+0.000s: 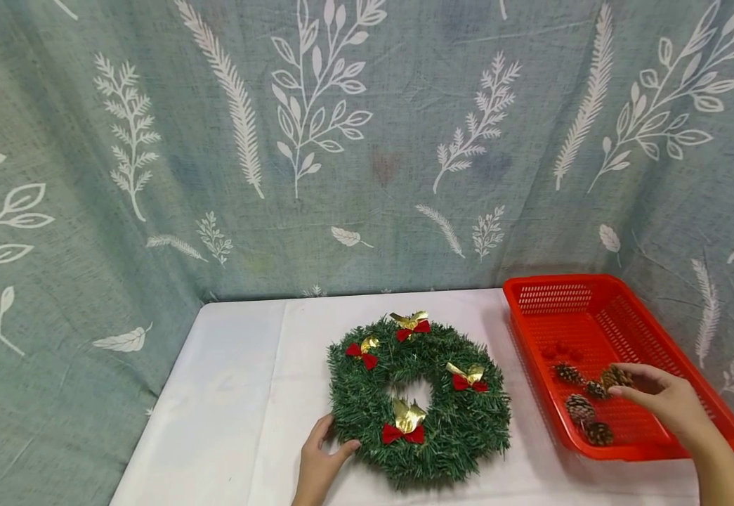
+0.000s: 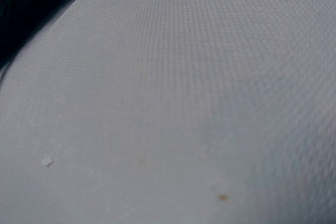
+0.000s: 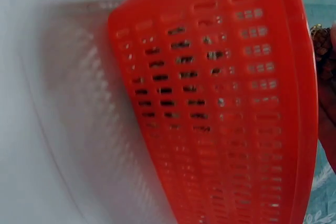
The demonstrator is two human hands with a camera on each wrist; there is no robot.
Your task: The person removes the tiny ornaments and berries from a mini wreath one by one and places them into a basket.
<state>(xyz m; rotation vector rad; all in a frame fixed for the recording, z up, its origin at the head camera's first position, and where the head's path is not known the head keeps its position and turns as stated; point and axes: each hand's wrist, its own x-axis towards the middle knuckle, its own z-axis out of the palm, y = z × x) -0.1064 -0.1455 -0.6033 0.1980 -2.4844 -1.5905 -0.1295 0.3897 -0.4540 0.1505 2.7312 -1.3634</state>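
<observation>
A green artificial wreath [image 1: 468,429], decorated with several red bows with gold pieces, lies on the white table. At its lower left edge, my left hand [image 1: 319,460] grips the rim, thumb and a fingertip against the greenery. My right hand [image 1: 670,400] is over the red plastic basket [image 1: 594,453] and pinches a brown pine cone [image 1: 616,377] between thumb and fingers. In the right wrist view, part of that pine cone [image 3: 320,43] shows past the basket's rim. Several other pine cones [image 1: 579,407] lie on the basket floor.
Small red round pieces [image 1: 562,351] sit in the basket's left part, behind the pine cones. White cloth [image 1: 234,400] covers the table. A grey-green curtain [image 1: 367,176] with white leaf patterns hangs along the back and sides.
</observation>
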